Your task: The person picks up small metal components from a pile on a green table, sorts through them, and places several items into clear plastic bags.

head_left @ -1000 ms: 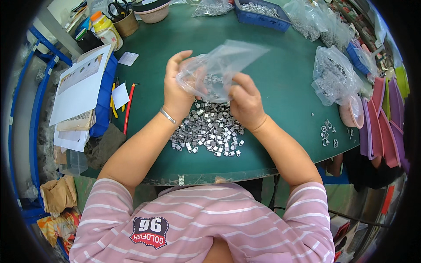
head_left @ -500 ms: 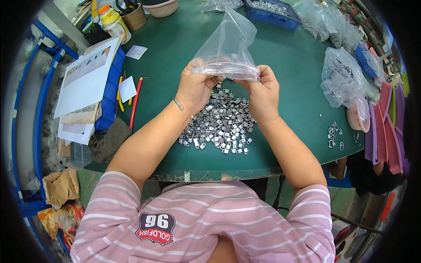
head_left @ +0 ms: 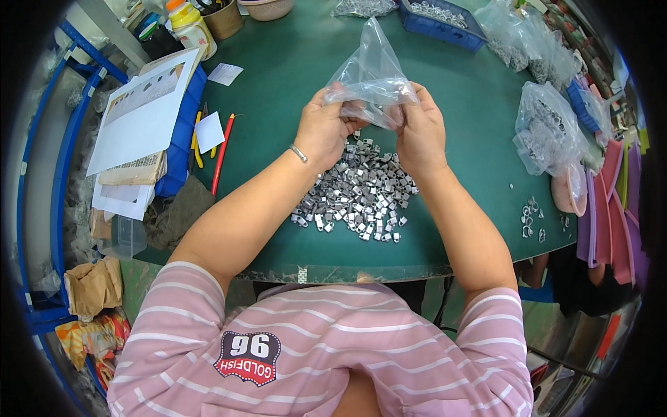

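Observation:
A clear plastic bag (head_left: 375, 66) is stretched between my two hands above the table, its upper part rising to a peak away from me. My left hand (head_left: 324, 128), with a silver bangle at the wrist, grips the bag's near left edge. On the right side, my right hand (head_left: 422, 132) holds the other edge, fingers partly hidden behind the film. Below and between my forearms lies a spread pile of small silver metal pieces (head_left: 361, 194), shaped like tiny padlocks.
The green table (head_left: 278, 69) carries a red pencil (head_left: 223, 154), yellow-handled pliers (head_left: 197, 149) and papers (head_left: 139, 115) on the left. At the back stands a blue tray (head_left: 445, 24). Filled bags (head_left: 549, 128) and loose metal rings (head_left: 531, 217) lie to the right.
My hands have drawn slightly closer together and the bag's near edge has folded and bunched between them. The whole view has shifted a little.

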A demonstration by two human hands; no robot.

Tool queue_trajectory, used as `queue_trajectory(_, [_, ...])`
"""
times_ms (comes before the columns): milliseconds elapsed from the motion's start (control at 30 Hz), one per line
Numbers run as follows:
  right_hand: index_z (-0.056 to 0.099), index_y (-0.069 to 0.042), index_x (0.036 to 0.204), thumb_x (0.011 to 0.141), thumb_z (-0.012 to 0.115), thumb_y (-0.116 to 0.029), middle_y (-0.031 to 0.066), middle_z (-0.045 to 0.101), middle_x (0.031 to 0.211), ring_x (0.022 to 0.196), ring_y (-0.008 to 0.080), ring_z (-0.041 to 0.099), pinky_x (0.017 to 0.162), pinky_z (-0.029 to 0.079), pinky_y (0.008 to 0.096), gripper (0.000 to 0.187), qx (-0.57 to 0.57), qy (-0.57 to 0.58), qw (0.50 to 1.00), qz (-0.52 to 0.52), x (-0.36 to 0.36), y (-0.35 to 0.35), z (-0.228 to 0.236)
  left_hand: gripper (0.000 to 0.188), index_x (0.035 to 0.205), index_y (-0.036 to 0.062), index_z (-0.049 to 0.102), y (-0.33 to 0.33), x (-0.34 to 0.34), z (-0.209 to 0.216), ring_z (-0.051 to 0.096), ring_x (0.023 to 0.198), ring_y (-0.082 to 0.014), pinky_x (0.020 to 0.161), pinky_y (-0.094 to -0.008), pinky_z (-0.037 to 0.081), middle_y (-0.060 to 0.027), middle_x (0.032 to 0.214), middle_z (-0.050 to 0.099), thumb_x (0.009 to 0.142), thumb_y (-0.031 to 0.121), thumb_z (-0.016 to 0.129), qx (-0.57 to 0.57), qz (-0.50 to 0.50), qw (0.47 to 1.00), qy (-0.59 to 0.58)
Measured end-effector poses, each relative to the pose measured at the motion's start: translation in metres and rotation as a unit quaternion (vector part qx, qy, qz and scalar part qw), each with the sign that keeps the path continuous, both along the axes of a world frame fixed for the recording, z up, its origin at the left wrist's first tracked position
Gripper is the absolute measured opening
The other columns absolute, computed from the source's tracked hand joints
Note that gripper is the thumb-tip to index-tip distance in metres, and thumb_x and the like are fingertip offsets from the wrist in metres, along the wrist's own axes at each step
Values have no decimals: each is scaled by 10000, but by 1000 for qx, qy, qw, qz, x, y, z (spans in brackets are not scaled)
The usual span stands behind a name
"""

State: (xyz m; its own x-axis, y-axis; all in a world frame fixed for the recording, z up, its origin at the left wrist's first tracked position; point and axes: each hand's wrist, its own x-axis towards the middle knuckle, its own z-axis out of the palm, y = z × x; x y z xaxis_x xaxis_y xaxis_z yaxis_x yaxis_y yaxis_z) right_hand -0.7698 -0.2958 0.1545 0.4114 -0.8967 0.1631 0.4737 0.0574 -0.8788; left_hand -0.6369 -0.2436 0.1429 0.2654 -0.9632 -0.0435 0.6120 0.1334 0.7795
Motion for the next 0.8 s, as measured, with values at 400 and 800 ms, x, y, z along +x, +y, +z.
queue_trajectory(400, [584, 45, 906, 784, 574, -27, 90, 624, 794, 683, 145, 588, 607, 470, 269, 142, 55, 184, 981, -38, -1, -14, -8, 187, 981, 33, 547, -1, 0, -17, 586, 804, -119, 701, -246, 480, -39, 890, 617, 868, 169, 608, -19, 0, 991, -131])
queue_trajectory(800, [603, 1, 930, 859, 605, -216, 10, 598, 755, 659, 81, 533, 611, 442, 228, 229, -54, 159, 985, 36, 0, -25, -10, 373, 1038, 73, 525, -16, 5, -13, 583, 830, -193, 816, -366, 457, -70, 916, 610, 896, 418, 512, 103, -12, 995, -3])
